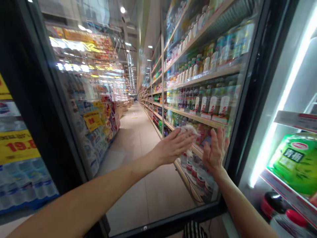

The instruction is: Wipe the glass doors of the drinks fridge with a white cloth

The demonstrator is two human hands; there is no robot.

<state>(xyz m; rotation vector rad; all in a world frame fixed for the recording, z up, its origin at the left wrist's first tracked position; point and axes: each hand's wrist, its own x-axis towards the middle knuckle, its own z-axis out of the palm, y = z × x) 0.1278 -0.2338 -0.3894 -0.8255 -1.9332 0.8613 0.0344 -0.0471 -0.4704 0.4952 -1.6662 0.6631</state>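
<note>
An open glass fridge door [237, 138] swings out in front of me, with the shop aisle visible through its pane. My left hand [177, 145] lies flat against the glass and presses a crumpled white cloth [189, 129] under its fingertips. Just to its right, my right hand [216, 148] rests on the same pane with the palm on the glass and the fingers stretched upward, holding nothing. Both hands sit near the door's black frame.
Shelves of bottled drinks [210, 99] run down the aisle's right side behind the glass. Inside the fridge at right sit a green packet [294, 162] and red-capped bottles [287, 218]. Stacked water packs with yellow price signs [17, 145] stand at left.
</note>
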